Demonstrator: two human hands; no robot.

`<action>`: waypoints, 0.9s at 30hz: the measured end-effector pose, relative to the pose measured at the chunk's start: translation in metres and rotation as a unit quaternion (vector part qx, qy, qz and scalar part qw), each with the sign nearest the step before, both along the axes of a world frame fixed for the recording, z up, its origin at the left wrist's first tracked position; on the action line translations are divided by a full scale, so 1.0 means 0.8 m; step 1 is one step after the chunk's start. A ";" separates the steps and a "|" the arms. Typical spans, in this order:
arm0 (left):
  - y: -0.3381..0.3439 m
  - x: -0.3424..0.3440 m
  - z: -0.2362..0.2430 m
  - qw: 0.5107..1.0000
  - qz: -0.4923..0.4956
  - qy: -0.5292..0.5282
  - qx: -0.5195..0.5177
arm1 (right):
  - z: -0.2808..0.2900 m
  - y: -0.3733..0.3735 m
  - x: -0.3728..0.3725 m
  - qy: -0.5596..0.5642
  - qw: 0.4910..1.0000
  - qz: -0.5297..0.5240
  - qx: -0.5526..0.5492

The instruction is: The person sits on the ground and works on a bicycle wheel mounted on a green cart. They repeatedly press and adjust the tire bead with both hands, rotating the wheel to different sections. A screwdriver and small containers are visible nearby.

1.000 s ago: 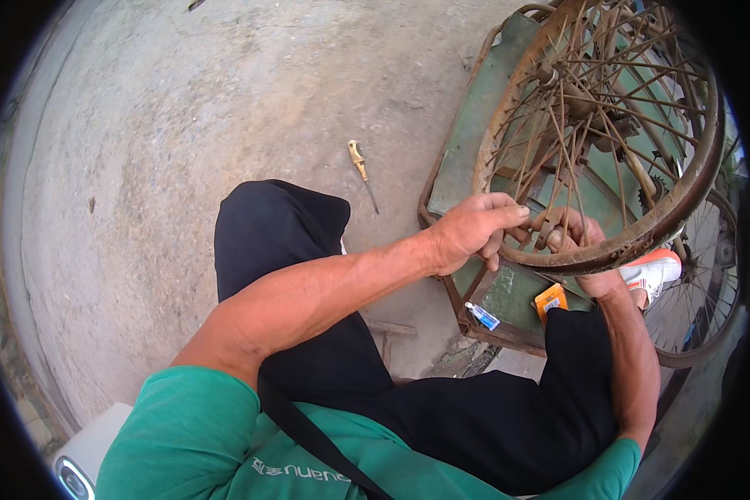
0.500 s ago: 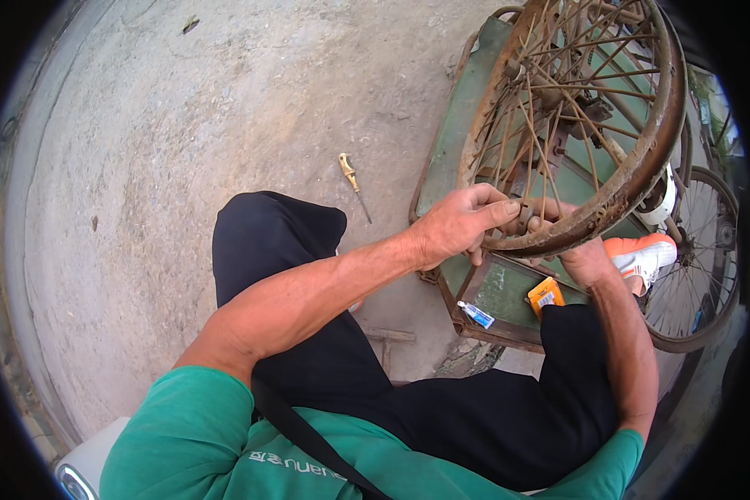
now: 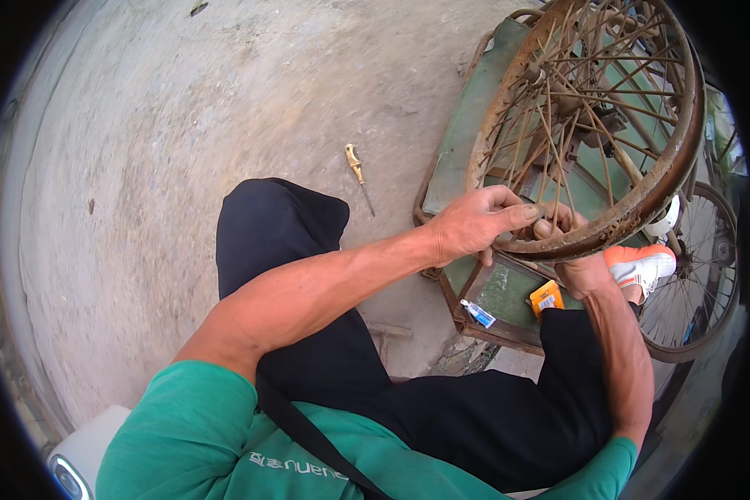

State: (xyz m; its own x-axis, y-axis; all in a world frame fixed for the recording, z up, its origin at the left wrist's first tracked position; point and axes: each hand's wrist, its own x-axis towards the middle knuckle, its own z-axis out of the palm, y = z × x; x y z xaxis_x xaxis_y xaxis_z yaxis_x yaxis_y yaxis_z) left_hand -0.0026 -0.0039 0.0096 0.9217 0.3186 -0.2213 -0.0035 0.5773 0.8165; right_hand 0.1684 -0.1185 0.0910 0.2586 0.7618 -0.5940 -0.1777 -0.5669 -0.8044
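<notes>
A bare, rusty spoked wheel [image 3: 606, 243] with no tyre tilts over a green metal cart body [image 3: 460, 154]. At the wheel's near edge, my left hand [image 3: 479, 223] is closed, its thumb and finger pinched together just inside the rim. A small dark thing seems to sit at those fingertips, too small to name. My right hand [image 3: 585, 273] reaches round the rim from the outer side, its curled fingers showing inside among the spokes, close to the left thumb. The rim hides part of that hand.
A screwdriver [image 3: 355, 167] with a yellowish handle lies on the concrete ground to the left. On the cart's near edge are a blue and white tube [image 3: 478, 314] and an orange packet [image 3: 546, 297]. Another spoked wheel [image 3: 693, 275] stands at the right, beside my orange and white shoe [image 3: 643, 263].
The view has shifted slightly, so the wheel and cart sit a little further right. My fingers have closed in, covering the small brownish piece seen before between my hands at the rim.
</notes>
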 end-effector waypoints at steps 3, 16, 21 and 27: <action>0.004 0.004 -0.007 1.000 0.006 -0.005 0.013 | -0.005 0.000 0.005 -0.055 0.997 0.043 -0.024; 0.015 0.014 0.012 0.981 -0.098 0.085 0.143 | -0.040 -0.012 0.019 0.011 0.999 0.049 -0.002; 0.012 0.012 0.020 0.945 -0.085 0.101 0.299 | -0.015 -0.016 0.010 0.132 0.991 -0.028 0.010; 0.015 0.004 0.035 0.984 -0.087 0.099 0.123 | -0.025 -0.014 -0.004 0.127 0.988 -0.083 0.030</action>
State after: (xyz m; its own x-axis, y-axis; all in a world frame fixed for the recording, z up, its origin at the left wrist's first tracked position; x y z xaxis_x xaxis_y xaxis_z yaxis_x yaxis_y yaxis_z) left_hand 0.0009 0.0078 0.0376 0.9133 0.2273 -0.3380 0.2512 0.3391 0.9066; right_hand 0.1655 -0.1300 0.0710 0.2305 0.7580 -0.6102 -0.4649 -0.4651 -0.7534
